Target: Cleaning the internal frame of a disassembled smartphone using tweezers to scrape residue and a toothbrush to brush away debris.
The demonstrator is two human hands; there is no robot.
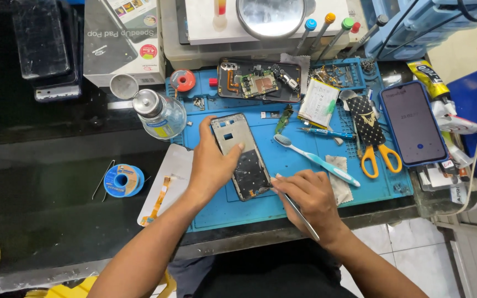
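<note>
a: on the blue mat [305, 193], near its six o'clock edge, lies the phone frame [241, 157], stripped and face up. how far along does this look to you?

b: fairly deep, i'd judge. the frame is bare at its upper half, with cutouts showing through. the opened phone body [258, 81] with its circuit board sits apart at twelve o'clock on the mat, and a white battery [318, 103] lies at about one o'clock. so the teardown looks mostly done.

a: and the hands?

b: the left hand [212, 163] presses flat on the frame's nine o'clock side, thumb across its face, pinning it down rather than wrapping it. the right hand [307, 196] is closed round a thin metal tool [300, 214], its tip at the frame's lower corner, around five o'clock.

a: so what's left?

b: dark residue covers the frame's lower half, so that part seems unfinished. a toothbrush [318, 160] lies just beside, at three o'clock of the frame, and a glass bottle [160, 115] stands at ten o'clock on the tabletop [40, 182].
</note>
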